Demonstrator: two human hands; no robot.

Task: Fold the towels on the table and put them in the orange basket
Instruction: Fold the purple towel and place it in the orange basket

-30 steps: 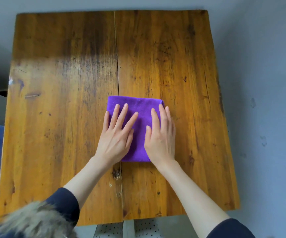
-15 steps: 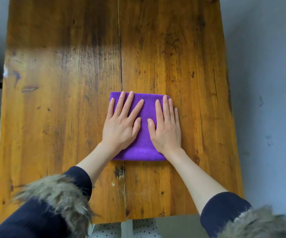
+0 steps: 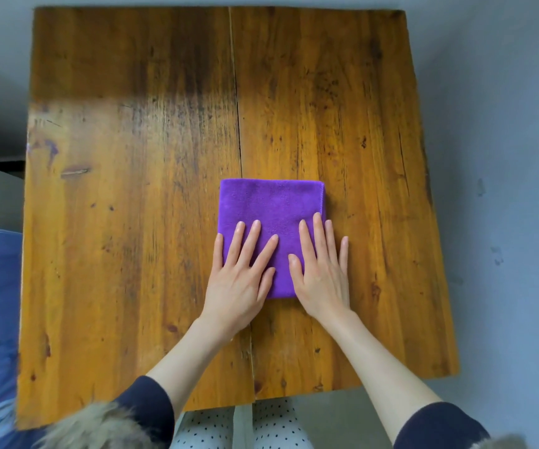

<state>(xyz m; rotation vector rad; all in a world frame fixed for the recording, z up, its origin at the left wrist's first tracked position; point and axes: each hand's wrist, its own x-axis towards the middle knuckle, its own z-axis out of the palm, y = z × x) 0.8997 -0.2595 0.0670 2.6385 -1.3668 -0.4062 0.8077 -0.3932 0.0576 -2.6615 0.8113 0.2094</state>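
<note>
We see the purple towel already folded into a small square on the wooden table. Our left hand and right hand lie flat on its near half, fingers straight and spread, pressing it down. We judge the folding nearly done; what remains is carrying it to the orange basket, which is not in view, so we cannot tell its contents.

Folded purple microfibre towel, roughly square, lies flat on the worn orange-brown wooden plank counter, right of frame centre. Left hand and right hand lie flat, fingers straight, side by side on the towel's near half; right little finger lies off its right edge.
</note>
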